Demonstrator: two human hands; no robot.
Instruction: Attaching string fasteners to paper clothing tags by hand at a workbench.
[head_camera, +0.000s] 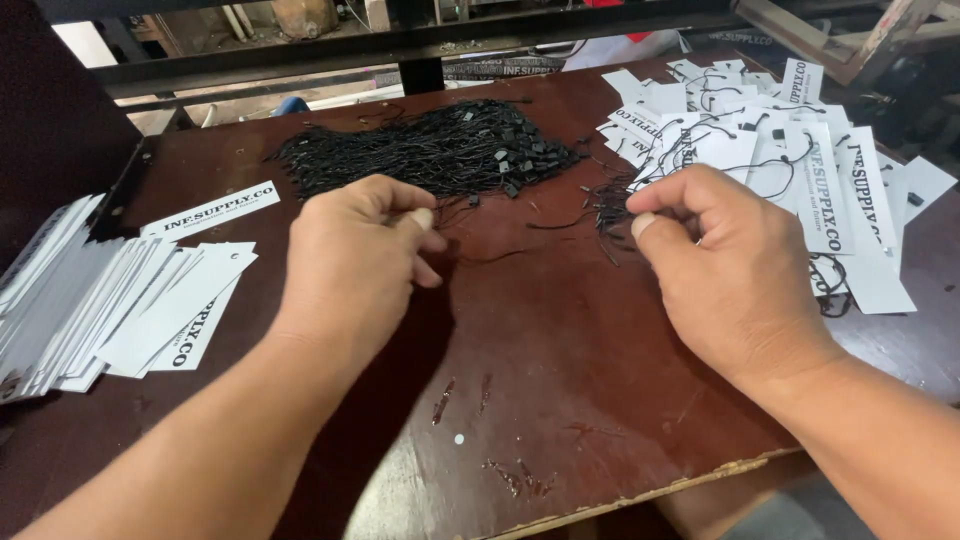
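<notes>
Forearms come in from the near edge of the dark brown table (560, 400). Left hand (355, 260): fingers curled, thumb pressed to forefinger, pinching a thin black string (490, 257) that trails right across the table middle. Right hand (725, 265): fingers curled too, thumb and forefinger closed at a small bunch of black strings (605, 212); cannot tell if it grips one. Big pile of black strings with fasteners (430, 150) just beyond both hands, toward the far edge. White tags already strung (800, 130) heaped at the far right corner, touching the right hand's far side. Stack of plain white tags (110, 295) fanned along the left edge, well apart from the left hand.
</notes>
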